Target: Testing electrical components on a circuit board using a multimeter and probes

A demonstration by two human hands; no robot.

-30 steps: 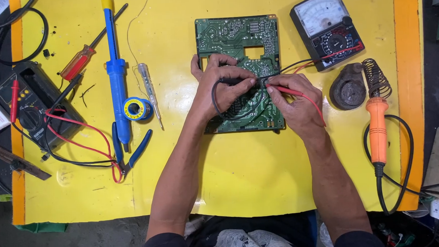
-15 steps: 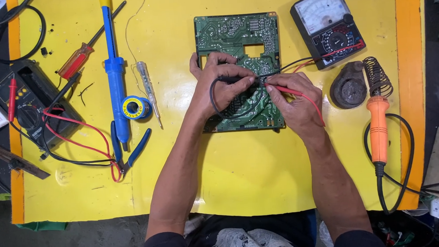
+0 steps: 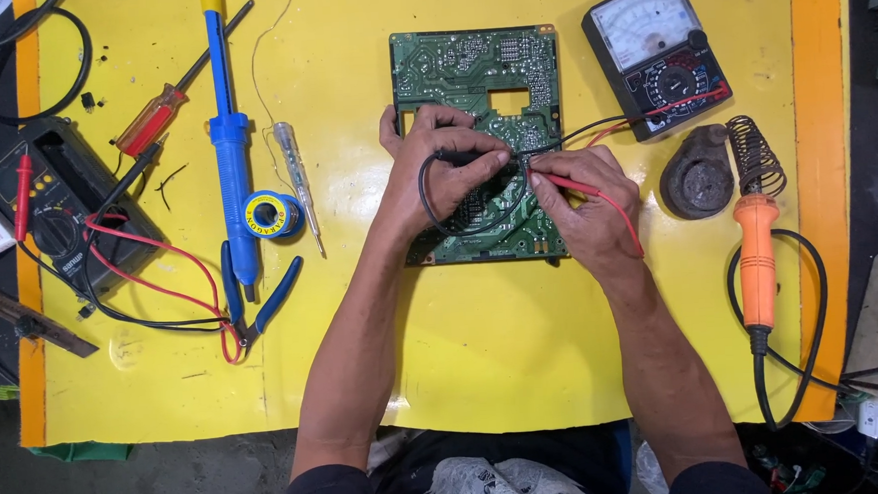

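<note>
The green circuit board (image 3: 476, 85) lies flat on the yellow mat (image 3: 484, 345) of the counter, solder side up, and both hands work over its lower half. The left hand (image 3: 445, 166) has its grip closed on the black probe (image 3: 464, 157), tip pressed to the board; the right hand (image 3: 587, 204) pinches the red probe (image 3: 556, 183) just beside it. Both leads run to the analog multimeter (image 3: 659, 55) at the upper right. The two tips sit very near each other among crowded solder joints, so a small slip could bridge neighbouring pads and give a false reading or a short. The black lead loops loosely over the board, and a tug on it could drag the tip off its joint. The orange-handled soldering iron (image 3: 758, 260) rests in its stand (image 3: 701, 173) near the right forearm, so an outward elbow movement could knock it
</note>
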